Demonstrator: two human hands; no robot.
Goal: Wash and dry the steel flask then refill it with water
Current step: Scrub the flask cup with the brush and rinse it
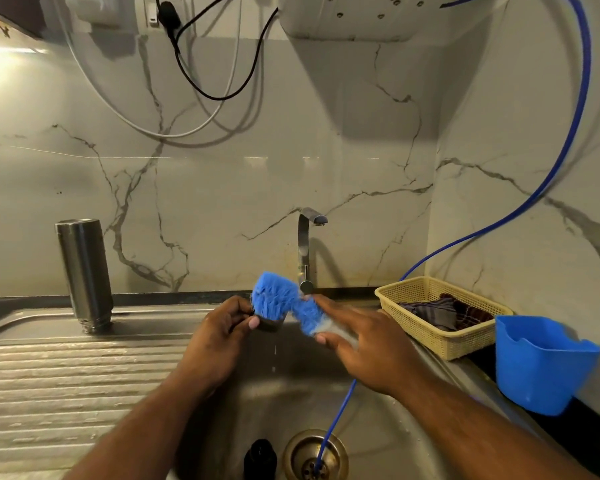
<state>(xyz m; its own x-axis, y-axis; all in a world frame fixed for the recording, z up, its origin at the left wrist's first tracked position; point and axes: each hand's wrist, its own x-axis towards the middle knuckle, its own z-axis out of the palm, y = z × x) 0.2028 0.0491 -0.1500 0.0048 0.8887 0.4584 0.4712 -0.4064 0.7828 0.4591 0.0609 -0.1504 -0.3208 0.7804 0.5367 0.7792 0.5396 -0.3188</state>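
Observation:
The steel flask (85, 271) stands upside down on the ribbed drainboard (49, 375) at the left, apart from both hands. Over the sink basin (257, 403), my left hand (219, 337) pinches a small dark flask cap (269, 323) between thumb and fingers. My right hand (364, 344) holds a blue-bristled brush (281, 301) by its pale handle, and the bristles press into the cap. The brush is blurred by motion. A few water drops fall below the cap.
A steel tap (305, 251) stands behind the hands. A yellow basket (430, 337) with cloths and a blue plastic tub (541, 365) sit at the right. A thin blue hose (338, 417) runs into the drain (314, 455). A small black object (260, 459) lies in the basin.

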